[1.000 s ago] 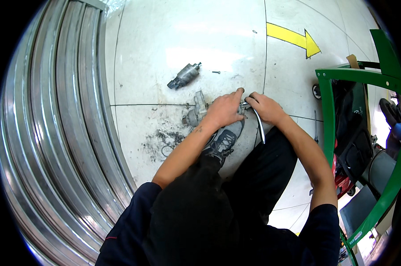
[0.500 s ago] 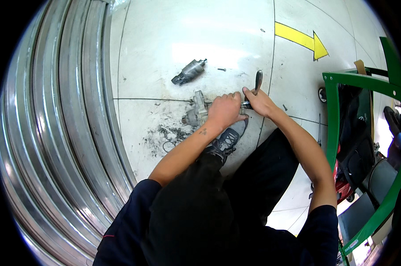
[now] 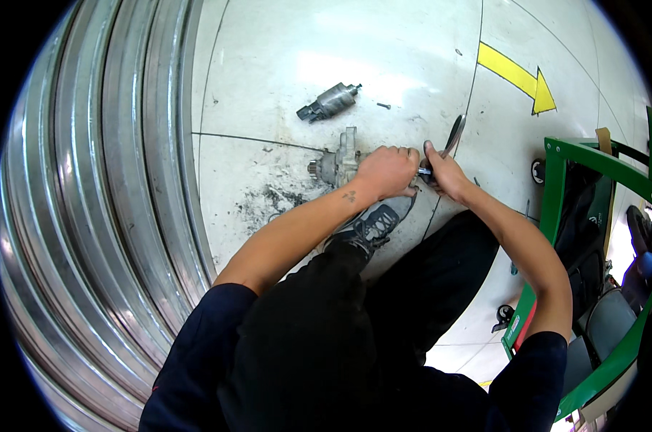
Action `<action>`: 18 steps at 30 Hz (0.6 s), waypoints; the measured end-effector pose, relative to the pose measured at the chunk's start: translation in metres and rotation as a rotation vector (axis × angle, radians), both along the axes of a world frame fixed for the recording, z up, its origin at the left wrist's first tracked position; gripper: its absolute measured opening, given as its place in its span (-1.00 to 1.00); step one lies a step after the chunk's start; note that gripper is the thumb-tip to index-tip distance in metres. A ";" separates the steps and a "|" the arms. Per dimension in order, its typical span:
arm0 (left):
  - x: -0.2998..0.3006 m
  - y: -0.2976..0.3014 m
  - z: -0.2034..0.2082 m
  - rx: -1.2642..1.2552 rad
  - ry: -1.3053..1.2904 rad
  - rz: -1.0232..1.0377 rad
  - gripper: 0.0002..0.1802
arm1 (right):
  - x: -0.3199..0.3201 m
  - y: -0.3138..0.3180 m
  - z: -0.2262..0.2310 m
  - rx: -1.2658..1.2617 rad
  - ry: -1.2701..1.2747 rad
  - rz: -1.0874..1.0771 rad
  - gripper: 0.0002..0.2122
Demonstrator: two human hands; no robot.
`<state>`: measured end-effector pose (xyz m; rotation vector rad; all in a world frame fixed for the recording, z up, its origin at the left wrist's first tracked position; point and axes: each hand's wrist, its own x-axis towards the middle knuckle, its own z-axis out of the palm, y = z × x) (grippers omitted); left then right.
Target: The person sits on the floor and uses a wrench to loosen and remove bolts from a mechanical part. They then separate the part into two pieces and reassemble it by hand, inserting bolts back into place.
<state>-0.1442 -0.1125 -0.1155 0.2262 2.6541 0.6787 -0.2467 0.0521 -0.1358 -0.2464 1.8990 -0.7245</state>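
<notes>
My left hand is closed over a grey metal motor, like a car starter, lying on the floor. Its toothed gear points left, and my palm hides much of the body. At its right end my right hand grips a ratchet wrench. The handle slants up and to the right. A shiny socket shows between both hands, aimed at the motor's end; what it sits on is hidden. My grey shoe is close against the motor's near side.
Beyond the motor lie a dark metal cylinder and a small bolt. Black grime spots the floor at left. Corrugated metal lines the left side. A green wheeled frame stands at right. A yellow arrow marks the floor.
The view has shifted, so floor things appear farther right and higher. The motor has turned slightly under my left hand. My right hand and the ratchet have come nearer, its handle leaning more rightward.
</notes>
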 end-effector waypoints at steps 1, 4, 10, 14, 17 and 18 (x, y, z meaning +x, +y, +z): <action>-0.002 0.000 -0.003 0.010 0.030 0.009 -0.32 | 0.001 -0.002 -0.003 0.011 0.042 -0.007 -0.71; 0.004 0.004 -0.012 0.016 0.066 0.043 -0.31 | 0.000 0.008 0.011 -0.468 0.848 0.679 -0.72; 0.009 0.016 -0.011 -0.054 0.147 0.159 -0.31 | 0.002 -0.003 0.003 0.005 0.044 0.004 -0.41; 0.014 0.026 -0.016 -0.046 0.217 0.248 -0.32 | 0.003 -0.001 0.006 -0.126 0.308 0.212 -0.52; 0.018 0.023 -0.023 -0.018 0.270 0.257 -0.33 | -0.005 0.000 0.025 -0.527 0.850 0.837 -0.76; 0.019 0.023 -0.024 -0.005 0.278 0.271 -0.33 | -0.001 0.001 0.020 -0.473 0.706 0.678 -0.73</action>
